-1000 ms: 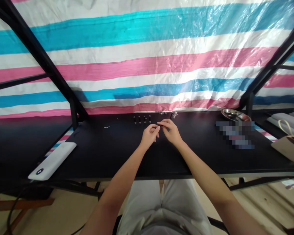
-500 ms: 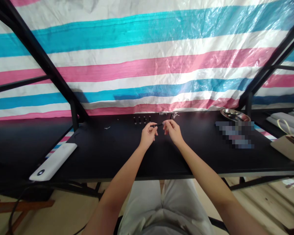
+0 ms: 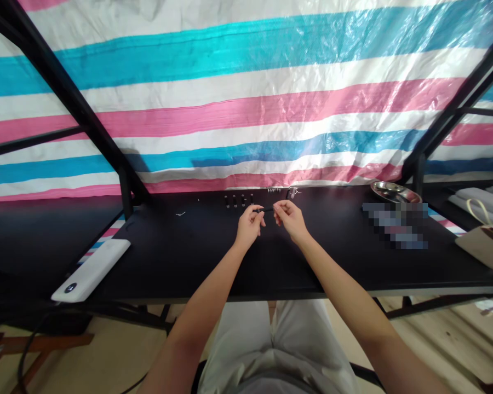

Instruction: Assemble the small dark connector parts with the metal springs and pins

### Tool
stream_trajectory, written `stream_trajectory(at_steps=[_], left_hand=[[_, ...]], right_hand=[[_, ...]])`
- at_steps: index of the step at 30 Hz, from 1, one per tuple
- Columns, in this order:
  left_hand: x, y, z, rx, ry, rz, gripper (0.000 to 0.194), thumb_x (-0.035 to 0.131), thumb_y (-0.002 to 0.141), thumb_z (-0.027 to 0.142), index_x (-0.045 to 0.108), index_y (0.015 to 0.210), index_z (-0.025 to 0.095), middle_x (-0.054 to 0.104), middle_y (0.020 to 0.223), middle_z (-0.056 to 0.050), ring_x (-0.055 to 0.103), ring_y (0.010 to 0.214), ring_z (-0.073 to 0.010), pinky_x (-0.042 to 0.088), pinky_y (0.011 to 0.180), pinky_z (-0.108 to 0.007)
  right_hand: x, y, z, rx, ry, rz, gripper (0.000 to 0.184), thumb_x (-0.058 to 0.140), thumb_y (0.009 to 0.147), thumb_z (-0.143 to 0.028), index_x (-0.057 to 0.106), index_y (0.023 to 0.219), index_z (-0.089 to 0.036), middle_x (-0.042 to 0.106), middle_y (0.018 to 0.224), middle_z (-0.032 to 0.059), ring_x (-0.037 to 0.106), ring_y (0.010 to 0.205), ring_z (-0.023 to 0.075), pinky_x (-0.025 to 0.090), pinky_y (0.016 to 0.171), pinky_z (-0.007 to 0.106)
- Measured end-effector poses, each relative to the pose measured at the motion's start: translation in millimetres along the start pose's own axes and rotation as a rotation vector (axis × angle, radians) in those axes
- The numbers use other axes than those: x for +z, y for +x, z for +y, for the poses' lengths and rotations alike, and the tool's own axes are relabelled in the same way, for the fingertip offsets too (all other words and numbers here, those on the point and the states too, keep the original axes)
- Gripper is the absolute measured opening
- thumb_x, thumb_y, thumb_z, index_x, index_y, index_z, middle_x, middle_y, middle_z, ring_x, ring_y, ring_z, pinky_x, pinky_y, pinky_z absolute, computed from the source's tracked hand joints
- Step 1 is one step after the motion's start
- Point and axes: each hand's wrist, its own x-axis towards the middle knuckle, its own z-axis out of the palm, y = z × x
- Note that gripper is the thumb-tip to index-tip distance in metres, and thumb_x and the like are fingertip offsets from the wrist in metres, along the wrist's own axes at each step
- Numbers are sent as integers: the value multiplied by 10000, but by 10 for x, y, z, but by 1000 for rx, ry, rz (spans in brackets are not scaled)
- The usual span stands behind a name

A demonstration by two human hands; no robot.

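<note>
Black rod [image 3: 267, 209], slim, held crosswise over the black table [image 3: 181, 257], between the two hands. Handling, as judged: keep both pinches light and on one axis, wrists steady, any push or turn along the rod's length so it neither bends nor slips.

Left to right: four short dark pieces [image 3: 235, 201] in a row, just beyond the left hand and apart from it. Left hand [image 3: 248, 225]: thumb and forefinger pinched on the rod's left end. Rod's middle bare, bridging the gap. Right hand [image 3: 290, 220]: fingertips closed on its right end, partly covering it. Whether the rod is one part or two: cannot tell. Thin white bits [image 3: 273, 190] lie beyond the right hand.
</note>
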Motion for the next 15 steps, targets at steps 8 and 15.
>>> stream_trajectory(at_steps=[8, 15], left_hand=[[8, -6, -24, 19, 22, 11, 278, 486, 808, 388, 496, 992, 180, 532, 573, 61, 387, 315, -35, 302, 341, -167], [3, -15, -67, 67, 81, 21, 259, 439, 840, 393, 477, 1016, 207, 517, 622, 59, 387, 341, -35, 312, 369, -174]], right_hand=[[11, 0, 5, -51, -36, -8, 325, 609, 717, -491, 523, 766, -182, 525, 563, -41, 466, 433, 71, 389, 427, 218], [18, -9, 15, -100, -50, -27, 309, 600, 735, -478, 522, 770, -180, 533, 578, -33, 476, 449, 77, 398, 443, 226]])
